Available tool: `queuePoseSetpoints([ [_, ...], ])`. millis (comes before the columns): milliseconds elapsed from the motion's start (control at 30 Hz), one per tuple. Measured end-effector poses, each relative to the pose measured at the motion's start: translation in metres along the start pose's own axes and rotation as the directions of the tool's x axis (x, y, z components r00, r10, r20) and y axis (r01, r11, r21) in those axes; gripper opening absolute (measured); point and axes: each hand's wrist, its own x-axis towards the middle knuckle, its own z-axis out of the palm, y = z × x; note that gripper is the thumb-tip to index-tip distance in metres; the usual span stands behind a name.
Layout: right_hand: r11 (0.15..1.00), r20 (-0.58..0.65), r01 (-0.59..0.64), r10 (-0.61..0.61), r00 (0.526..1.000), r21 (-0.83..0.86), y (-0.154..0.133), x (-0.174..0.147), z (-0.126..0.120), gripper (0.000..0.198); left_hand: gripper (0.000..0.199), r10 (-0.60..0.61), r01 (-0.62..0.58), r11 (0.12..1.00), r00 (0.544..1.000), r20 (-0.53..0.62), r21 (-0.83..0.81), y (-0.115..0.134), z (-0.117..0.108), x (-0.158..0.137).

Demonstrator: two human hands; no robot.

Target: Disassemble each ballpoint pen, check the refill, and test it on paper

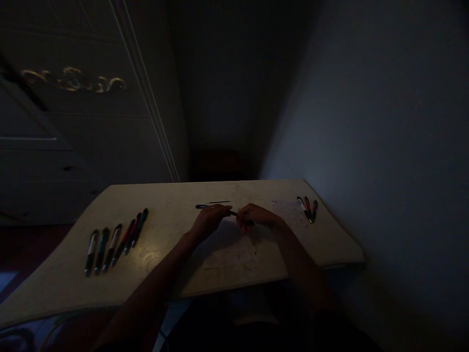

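Both my hands meet over the middle of the table, with a short dark pen part (pixel 233 213) between them. My left hand (pixel 210 218) pinches its left end. The fingers of my right hand (pixel 253 215) are curled closed around its right end, which they hide. Just beyond my left hand lie a dark blue pen barrel (pixel 201 206), partly covered by that hand, and a thin dark pen refill (pixel 220 202). Dim light hides the finer detail of the held part.
Several pens (pixel 116 244) lie side by side on the left of the pale table (pixel 172 205). Three pens (pixel 308 209) rest at the right, near the wall (pixel 351 146). Scribbled marks (pixel 289 208) show on the tabletop. A cabinet (pixel 91 132) stands at the left.
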Motion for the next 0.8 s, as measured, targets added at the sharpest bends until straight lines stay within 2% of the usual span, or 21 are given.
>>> queuePoseSetpoints([
  [167,0.999,0.017,-0.028,0.028,0.999,-0.037,-0.003,-0.004,0.009,0.022,0.022,0.014,-0.052,0.974,0.986,0.168,0.221,0.012,-0.008,0.003],
  [300,0.996,-0.011,0.004,-0.005,1.0,-0.087,-0.001,-0.006,0.014,0.018,0.027,0.045,-0.088,0.971,0.98,0.192,0.222,0.022,-0.011,0.002],
  [400,0.982,-0.108,0.021,-0.042,0.993,-0.185,-0.001,-0.007,0.019,0.017,0.027,-0.046,0.019,0.978,0.991,0.128,0.207,0.026,-0.007,0.0],
  [500,0.925,-0.278,0.005,-0.119,0.953,-0.379,-0.006,-0.008,0.025,0.021,0.03,-0.224,0.213,0.963,0.973,0.054,0.167,0.031,-0.001,0.0],
  [567,0.829,-0.364,-0.046,-0.195,0.911,-0.558,-0.011,-0.009,0.03,0.022,0.034,-0.382,0.378,0.921,0.924,0.031,0.098,0.036,0.002,0.001],
  [667,0.65,-0.434,-0.177,-0.257,0.864,-0.739,-0.016,-0.007,0.037,0.02,0.039,-0.606,0.606,0.79,0.795,0.023,-0.093,0.043,0.003,0.006],
  [733,0.565,-0.442,-0.217,-0.297,0.846,-0.796,-0.016,-0.004,0.039,0.019,0.043,-0.714,0.697,0.667,0.699,0.04,-0.263,0.045,0.003,0.009],
  [800,0.5,-0.412,-0.197,-0.367,0.834,-0.843,-0.014,-0.002,0.04,0.018,0.043,-0.804,0.757,0.479,0.582,0.125,-0.444,0.044,0.004,0.011],
])
